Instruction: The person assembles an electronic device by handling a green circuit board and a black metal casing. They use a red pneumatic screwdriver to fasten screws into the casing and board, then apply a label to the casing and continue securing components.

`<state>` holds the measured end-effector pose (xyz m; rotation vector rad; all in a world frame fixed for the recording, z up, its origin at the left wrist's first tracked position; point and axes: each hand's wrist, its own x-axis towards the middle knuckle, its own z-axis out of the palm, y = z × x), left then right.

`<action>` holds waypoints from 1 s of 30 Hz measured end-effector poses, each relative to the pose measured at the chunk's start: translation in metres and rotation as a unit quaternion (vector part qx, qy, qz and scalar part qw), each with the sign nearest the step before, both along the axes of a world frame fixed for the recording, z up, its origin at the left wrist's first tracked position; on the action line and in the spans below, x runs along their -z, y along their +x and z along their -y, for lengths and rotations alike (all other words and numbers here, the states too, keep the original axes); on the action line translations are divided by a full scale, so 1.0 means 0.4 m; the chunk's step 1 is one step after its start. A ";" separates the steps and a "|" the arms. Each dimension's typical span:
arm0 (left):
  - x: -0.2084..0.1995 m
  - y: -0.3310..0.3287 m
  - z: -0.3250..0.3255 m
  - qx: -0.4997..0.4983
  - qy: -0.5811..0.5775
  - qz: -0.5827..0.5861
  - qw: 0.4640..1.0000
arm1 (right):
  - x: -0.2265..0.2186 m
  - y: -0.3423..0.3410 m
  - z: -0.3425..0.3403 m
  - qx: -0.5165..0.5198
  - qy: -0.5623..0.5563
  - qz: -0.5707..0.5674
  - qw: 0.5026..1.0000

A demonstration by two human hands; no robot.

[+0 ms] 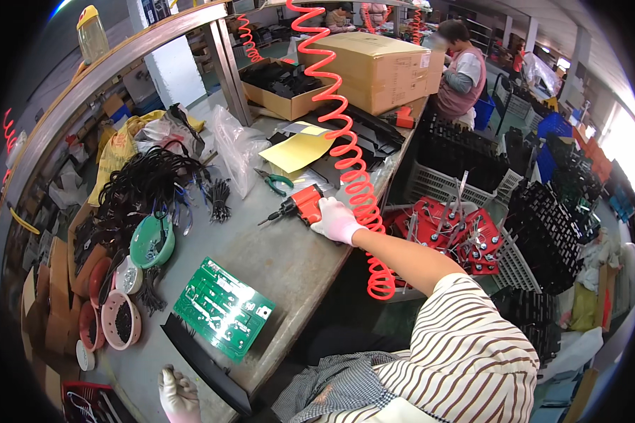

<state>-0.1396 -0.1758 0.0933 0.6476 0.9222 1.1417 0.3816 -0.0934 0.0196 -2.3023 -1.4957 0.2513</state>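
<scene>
My right hand (336, 220), in a white glove, is closed around the grip of a red and black power screwdriver (305, 205) at the table's right side. Its thin bit points left, low over the tabletop. My left hand (178, 396), also gloved, is at the lower left with its fingers curled in; whether something small is in them is hidden. Between the hands lies a green circuit board (224, 309), its face shiny with glare. A long black plastic panel (206, 368) rests beside the board, close to my left hand. Green-handled pliers (275, 182) lie just beyond the screwdriver.
A red coiled hose (351, 155) hangs by my right forearm. Small bowls, including a pink basket (121, 321) and a green bowl (152, 241), line the left side near black cables (144, 176). Cartons (370, 69) stand at the back. Right of the table, a crate holds red parts (448, 233).
</scene>
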 end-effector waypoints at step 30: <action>0.016 0.273 0.125 0.066 0.006 0.007 0.998 | -0.165 -0.223 0.317 -0.294 -0.163 -0.706 0.624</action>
